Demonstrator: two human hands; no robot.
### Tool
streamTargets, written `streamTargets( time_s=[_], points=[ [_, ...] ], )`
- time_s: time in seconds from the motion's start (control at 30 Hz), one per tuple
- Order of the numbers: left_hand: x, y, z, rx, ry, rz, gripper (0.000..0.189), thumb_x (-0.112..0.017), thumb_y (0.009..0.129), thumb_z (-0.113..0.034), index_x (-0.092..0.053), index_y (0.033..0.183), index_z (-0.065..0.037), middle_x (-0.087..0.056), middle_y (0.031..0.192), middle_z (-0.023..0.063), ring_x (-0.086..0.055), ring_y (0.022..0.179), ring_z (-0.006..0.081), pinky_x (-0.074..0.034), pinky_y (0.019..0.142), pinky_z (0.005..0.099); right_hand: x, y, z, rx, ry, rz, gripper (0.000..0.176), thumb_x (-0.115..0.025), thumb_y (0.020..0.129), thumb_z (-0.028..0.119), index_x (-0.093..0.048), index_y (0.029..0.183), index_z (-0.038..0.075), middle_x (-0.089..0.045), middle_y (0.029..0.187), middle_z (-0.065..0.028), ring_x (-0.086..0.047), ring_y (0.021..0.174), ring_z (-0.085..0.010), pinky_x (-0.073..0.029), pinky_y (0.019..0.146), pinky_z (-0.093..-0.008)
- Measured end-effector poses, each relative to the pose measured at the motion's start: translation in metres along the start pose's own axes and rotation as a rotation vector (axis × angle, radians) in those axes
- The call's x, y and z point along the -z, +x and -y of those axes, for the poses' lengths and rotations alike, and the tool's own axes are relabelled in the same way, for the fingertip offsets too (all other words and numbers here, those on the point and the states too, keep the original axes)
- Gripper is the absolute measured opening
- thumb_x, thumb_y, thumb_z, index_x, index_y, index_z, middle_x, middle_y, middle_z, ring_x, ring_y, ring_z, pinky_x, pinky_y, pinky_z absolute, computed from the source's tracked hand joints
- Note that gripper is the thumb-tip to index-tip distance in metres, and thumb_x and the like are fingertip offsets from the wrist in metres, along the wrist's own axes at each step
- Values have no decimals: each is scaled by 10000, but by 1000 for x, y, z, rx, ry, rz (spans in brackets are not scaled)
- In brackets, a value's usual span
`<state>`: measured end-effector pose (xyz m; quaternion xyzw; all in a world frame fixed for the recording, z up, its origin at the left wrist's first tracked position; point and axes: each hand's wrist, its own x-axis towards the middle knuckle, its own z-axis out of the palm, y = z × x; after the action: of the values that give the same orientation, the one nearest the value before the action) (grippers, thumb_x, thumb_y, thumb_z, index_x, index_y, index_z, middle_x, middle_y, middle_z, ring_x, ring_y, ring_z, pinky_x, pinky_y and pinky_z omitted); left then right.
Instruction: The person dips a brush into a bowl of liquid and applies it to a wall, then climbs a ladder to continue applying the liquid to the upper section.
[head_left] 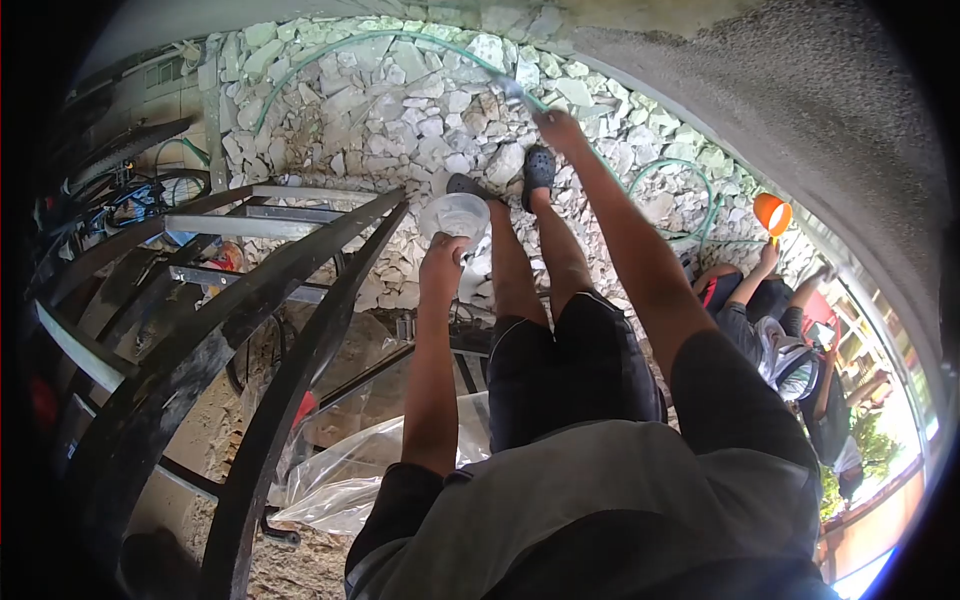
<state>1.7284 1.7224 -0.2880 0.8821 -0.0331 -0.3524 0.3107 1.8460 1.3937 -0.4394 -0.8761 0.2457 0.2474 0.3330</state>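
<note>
My left hand (445, 262) is closed on the rim of a clear plastic tub (456, 216), held over the rubble by the metal frame. Whatever lies inside the tub is hard to make out. Stretched far forward, my right hand (560, 130) is closed on what looks like a paintbrush (515, 91), its pale head smeared by motion. Close by that hand, a green hose (400, 34) curves across the stones. My feet, in dark clogs (539, 168), stand on the broken rock.
A black metal frame with rungs (270, 270) rises close on my left. Clear plastic sheeting (350, 465) lies below it, and a bicycle (180, 190) stands beyond. Grey wall (800, 90) curves along the right. Other people crouch there, one hand holding an orange container (772, 213).
</note>
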Motion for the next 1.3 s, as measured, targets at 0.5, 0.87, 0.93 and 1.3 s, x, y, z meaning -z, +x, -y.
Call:
streamTargets(
  time_s=[0.5, 0.87, 0.93, 1.3],
  points=[
    [-46, 20, 28, 12, -152, -101, 237, -644, 949, -38, -712, 1145, -154, -632, 1047, 124, -664, 909, 356, -530, 758, 448, -32, 214, 81, 42, -195, 286, 284, -567, 805, 213, -741, 712, 9, -703, 656, -184, -697, 572, -279, -531, 574, -396],
    [-55, 14, 30, 54, -201, -92, 247, -639, 950, -6, -716, 1147, -133, -637, 1040, 127, -667, 892, 328, -554, 745, 409, -102, 0, 85, -118, 447, -408, 343, -613, 940, 238, -555, 1036, -86, -664, 908, -359, -659, 866, -539, -530, 777, -565],
    [-54, 24, 33, 34, -197, -98, 243, -638, 949, -2, -717, 1143, -124, -636, 1038, 134, -666, 893, 332, -551, 743, 412, -129, 35, 57, -211, 352, -333, 404, -608, 925, 259, -582, 1063, -119, -663, 971, -377, -667, 906, -531, -528, 825, -565],
    [-45, 40, 21, 69, -192, -41, 250, -658, 928, -2, -720, 1138, -123, -637, 1030, 142, -664, 929, 340, -536, 774, 425, -61, 92, 65, -207, 310, -385, 403, -623, 929, 308, -657, 1008, -86, -717, 920, -305, -725, 883, -436, -562, 791, -498]
  ],
)
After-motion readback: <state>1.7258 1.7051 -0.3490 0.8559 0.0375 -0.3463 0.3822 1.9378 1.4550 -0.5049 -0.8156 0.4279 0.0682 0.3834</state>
